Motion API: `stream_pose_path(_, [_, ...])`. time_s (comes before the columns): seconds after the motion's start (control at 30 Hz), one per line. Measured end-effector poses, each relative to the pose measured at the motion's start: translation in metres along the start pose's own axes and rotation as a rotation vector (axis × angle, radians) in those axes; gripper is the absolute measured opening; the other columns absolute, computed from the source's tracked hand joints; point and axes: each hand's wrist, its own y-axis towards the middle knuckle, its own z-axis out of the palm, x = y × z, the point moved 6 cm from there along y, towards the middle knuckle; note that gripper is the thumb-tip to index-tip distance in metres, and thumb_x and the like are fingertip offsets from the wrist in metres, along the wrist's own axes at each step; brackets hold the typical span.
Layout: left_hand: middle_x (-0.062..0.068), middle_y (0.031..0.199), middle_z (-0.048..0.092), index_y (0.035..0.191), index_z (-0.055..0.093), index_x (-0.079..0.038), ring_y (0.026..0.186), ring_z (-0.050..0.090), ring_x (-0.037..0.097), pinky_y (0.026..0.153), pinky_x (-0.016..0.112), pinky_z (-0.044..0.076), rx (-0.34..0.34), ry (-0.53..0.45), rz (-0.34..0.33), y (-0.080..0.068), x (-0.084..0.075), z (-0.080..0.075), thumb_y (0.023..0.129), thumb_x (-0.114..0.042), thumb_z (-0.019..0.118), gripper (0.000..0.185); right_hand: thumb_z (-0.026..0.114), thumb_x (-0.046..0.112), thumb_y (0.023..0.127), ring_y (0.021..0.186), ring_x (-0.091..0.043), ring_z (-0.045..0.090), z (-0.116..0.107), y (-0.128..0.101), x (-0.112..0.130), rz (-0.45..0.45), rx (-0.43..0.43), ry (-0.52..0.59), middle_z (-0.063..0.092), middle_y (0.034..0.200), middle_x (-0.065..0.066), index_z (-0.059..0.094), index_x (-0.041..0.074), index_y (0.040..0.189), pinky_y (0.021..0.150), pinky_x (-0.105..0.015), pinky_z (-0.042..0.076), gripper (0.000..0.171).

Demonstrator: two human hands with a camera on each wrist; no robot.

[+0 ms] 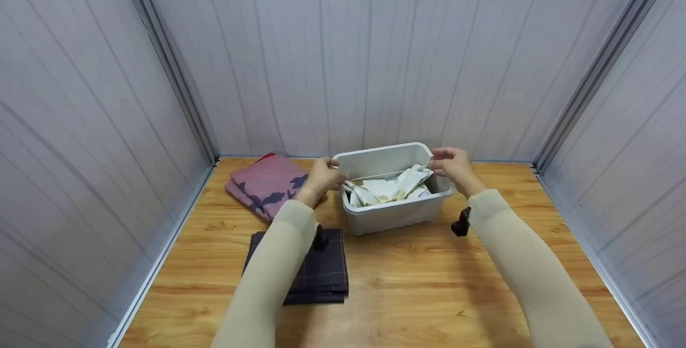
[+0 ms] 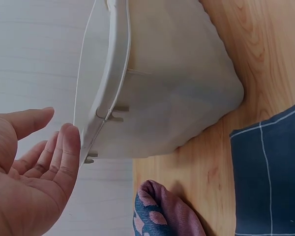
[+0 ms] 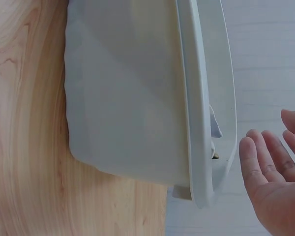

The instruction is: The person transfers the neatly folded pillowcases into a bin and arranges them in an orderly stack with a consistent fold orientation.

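Observation:
A white plastic bin [image 1: 394, 216] stands at the middle back of the wooden table, with cream cloths [image 1: 388, 188] bunched inside. My left hand [image 1: 324, 175] is at the bin's left rim. In the left wrist view that hand [image 2: 34, 167] is open with straight fingers, the fingertips [image 2: 69, 142] right at the rim of the bin [image 2: 177, 88]. My right hand [image 1: 453, 165] is at the right rim, close to a cloth corner. The right wrist view shows it [image 3: 273, 182] open, a small gap away from the bin [image 3: 128, 88]. Neither hand holds anything.
A folded pink patterned cloth [image 1: 265, 183] lies left of the bin near the back wall. A folded dark checked cloth [image 1: 324, 273] lies front left, partly under my left forearm. Grey panel walls close in the table [image 1: 429, 294] on three sides.

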Motion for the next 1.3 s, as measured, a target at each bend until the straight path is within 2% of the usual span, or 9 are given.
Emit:
stream_pose_path(0.17, [0.019, 0.112, 0.067, 0.137, 0.059, 0.013, 0.096, 0.076, 0.032, 0.075, 0.032, 0.066, 0.010, -0.014, 0.007, -0.001, 0.005, -0.004, 0.093, -0.001, 0.068, 0.046, 0.070, -0.002, 0.100, 0.089, -0.005, 0.069, 0.001, -0.008, 0.003, -0.033, 0.004, -0.028, 0.071, 0.113, -0.006, 0.059, -0.012, 0.144, 0.083, -0.020, 0.062, 0.047])
stream_pose_path(0.3, [0.011, 0.107, 0.066, 0.135, 0.059, 0.008, 0.085, 0.071, 0.024, 0.062, 0.024, 0.056, 0.038, -0.032, -0.015, -0.006, 0.008, -0.008, 0.095, -0.002, 0.069, 0.043, 0.071, 0.002, 0.100, 0.089, -0.001, 0.068, 0.003, -0.011, 0.006, -0.061, 0.011, -0.076, 0.070, 0.130, -0.025, 0.061, -0.011, 0.142, 0.079, -0.017, 0.060, 0.045])
stream_pose_path(0.4, [0.008, 0.106, 0.064, 0.136, 0.057, 0.007, 0.082, 0.066, 0.020, 0.061, 0.024, 0.052, 0.063, -0.035, -0.026, -0.010, 0.009, -0.011, 0.096, -0.002, 0.070, 0.043, 0.071, 0.005, 0.101, 0.090, 0.000, 0.067, 0.005, -0.014, 0.008, -0.086, 0.027, -0.111, 0.066, 0.138, -0.031, 0.061, -0.011, 0.142, 0.079, -0.016, 0.059, 0.045])
stream_pose_path(0.53, [0.007, 0.107, 0.065, 0.137, 0.059, 0.010, 0.086, 0.065, 0.017, 0.072, 0.029, 0.059, 0.082, 0.000, 0.009, -0.012, 0.008, -0.016, 0.096, -0.002, 0.074, 0.045, 0.075, 0.006, 0.099, 0.091, -0.002, 0.067, 0.010, -0.022, 0.016, -0.151, 0.054, -0.151, 0.069, 0.132, -0.031, 0.063, -0.012, 0.139, 0.080, -0.017, 0.058, 0.046])
stream_pose_path(0.7, [0.011, 0.110, 0.069, 0.134, 0.063, 0.010, 0.095, 0.064, 0.017, 0.076, 0.028, 0.059, 0.094, 0.076, 0.094, -0.014, 0.006, -0.023, 0.095, -0.007, 0.078, 0.045, 0.082, 0.008, 0.095, 0.095, -0.010, 0.067, 0.017, -0.031, 0.024, -0.279, 0.082, -0.264, 0.073, 0.124, -0.031, 0.067, -0.012, 0.133, 0.081, -0.013, 0.054, 0.045])
stream_pose_path(0.8, [0.014, 0.113, 0.072, 0.132, 0.064, 0.010, 0.098, 0.065, 0.018, 0.076, 0.025, 0.056, 0.107, 0.112, 0.128, -0.015, 0.007, -0.026, 0.094, -0.008, 0.079, 0.045, 0.085, 0.009, 0.093, 0.100, -0.018, 0.068, 0.021, -0.033, 0.021, -0.323, 0.103, -0.324, 0.073, 0.122, -0.028, 0.070, -0.010, 0.130, 0.080, -0.014, 0.053, 0.044])
stream_pose_path(0.93, [0.021, 0.121, 0.072, 0.132, 0.065, 0.009, 0.104, 0.066, 0.020, 0.081, 0.030, 0.060, 0.145, 0.125, 0.132, -0.019, 0.012, -0.031, 0.093, -0.008, 0.080, 0.045, 0.087, 0.008, 0.090, 0.105, -0.030, 0.068, 0.027, -0.039, 0.021, -0.353, 0.146, -0.358, 0.072, 0.121, -0.025, 0.070, -0.009, 0.129, 0.075, -0.018, 0.056, 0.046])
stream_pose_path(1.1, [0.025, 0.127, 0.070, 0.132, 0.067, 0.005, 0.111, 0.067, 0.025, 0.092, 0.042, 0.063, 0.178, 0.144, 0.142, -0.024, 0.018, -0.035, 0.094, -0.010, 0.082, 0.044, 0.088, 0.008, 0.090, 0.105, -0.039, 0.070, 0.035, -0.045, 0.020, -0.418, 0.178, -0.400, 0.074, 0.119, -0.026, 0.071, -0.010, 0.128, 0.082, -0.023, 0.056, 0.046])
stream_pose_path(1.3, [0.020, 0.124, 0.073, 0.130, 0.068, 0.004, 0.113, 0.068, 0.028, 0.091, 0.034, 0.060, 0.198, 0.173, 0.161, -0.030, 0.027, -0.037, 0.093, -0.012, 0.083, 0.042, 0.088, 0.006, 0.090, 0.110, -0.039, 0.070, 0.043, -0.053, 0.015, -0.450, 0.225, -0.409, 0.074, 0.120, -0.028, 0.071, -0.011, 0.127, 0.093, -0.032, 0.058, 0.045])
